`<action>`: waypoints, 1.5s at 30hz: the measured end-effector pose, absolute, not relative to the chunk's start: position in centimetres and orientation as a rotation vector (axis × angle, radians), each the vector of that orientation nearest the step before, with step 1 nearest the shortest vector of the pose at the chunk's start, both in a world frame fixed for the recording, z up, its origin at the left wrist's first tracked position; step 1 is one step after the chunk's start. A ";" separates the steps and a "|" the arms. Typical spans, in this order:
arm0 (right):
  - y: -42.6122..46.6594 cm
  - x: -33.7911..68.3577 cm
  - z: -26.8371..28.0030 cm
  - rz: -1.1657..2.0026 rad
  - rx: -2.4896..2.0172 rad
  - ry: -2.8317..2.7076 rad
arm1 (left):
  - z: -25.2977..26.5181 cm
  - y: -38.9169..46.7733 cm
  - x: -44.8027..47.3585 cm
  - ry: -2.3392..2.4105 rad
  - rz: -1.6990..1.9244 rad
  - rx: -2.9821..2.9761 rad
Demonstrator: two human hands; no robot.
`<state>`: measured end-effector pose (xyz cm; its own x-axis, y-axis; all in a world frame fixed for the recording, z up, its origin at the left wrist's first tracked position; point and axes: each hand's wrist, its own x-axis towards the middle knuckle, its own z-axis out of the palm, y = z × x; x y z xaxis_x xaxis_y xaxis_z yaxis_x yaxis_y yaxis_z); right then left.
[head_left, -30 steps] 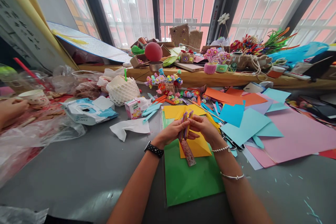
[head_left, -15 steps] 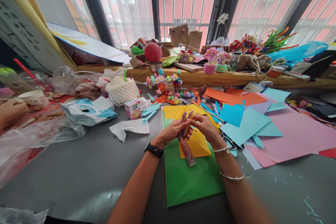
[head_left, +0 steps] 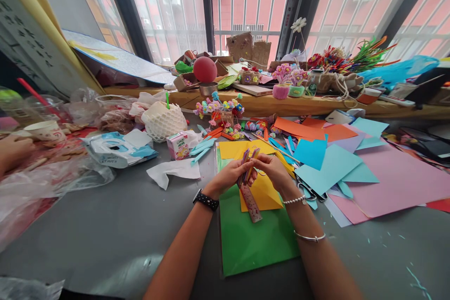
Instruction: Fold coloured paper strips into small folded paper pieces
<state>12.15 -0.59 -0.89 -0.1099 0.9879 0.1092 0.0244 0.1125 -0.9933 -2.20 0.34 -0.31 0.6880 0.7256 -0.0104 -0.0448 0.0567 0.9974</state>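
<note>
In the head view, thin strips (head_left: 243, 177) are gripped over yellow paper (head_left: 269, 193) by the closed left hand (head_left: 230, 176) and pinched by the right hand (head_left: 272, 168), its lower fingers curled tighter than before, while a straw (head_left: 168, 98) is seated in the netted coconut (head_left: 164, 123) and the paper cup's (head_left: 47, 131) contents are hidden.

Daylight fills barred windows (head_left: 246, 4) above a tan ledge (head_left: 260, 104), behind a grey table (head_left: 123, 225)

Both forearms (head_left: 186, 243) slanted inward over the counter (head_left: 105, 225), toward its far edge; the left hand (head_left: 229, 178) and right hand (head_left: 273, 169) met, fingers (head_left: 263, 161) bent, thumbs uppermost, wrists (head_left: 210, 192) apart.
</note>
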 end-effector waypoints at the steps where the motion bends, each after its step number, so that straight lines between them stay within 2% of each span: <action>1: -0.6 12.2 -0.9 1.203 -1.087 -1.340 | -0.3 0.3 -2.2 0.618 0.645 1.416; 7: -0.7 12.3 -0.5 1.263 -0.955 -1.278 | -0.2 0.0 -1.9 0.650 0.673 1.469; 14: -0.8 12.1 -0.3 1.052 -1.025 -1.331 | -0.8 0.2 -1.5 0.648 0.747 1.421; 28: -0.9 12.2 -0.3 1.144 -0.996 -1.329 | -1.4 0.3 -1.4 0.606 0.751 1.070; 45: -1.0 12.1 -0.1 1.215 -0.916 -1.543 | -0.9 0.1 -2.1 0.549 0.600 1.315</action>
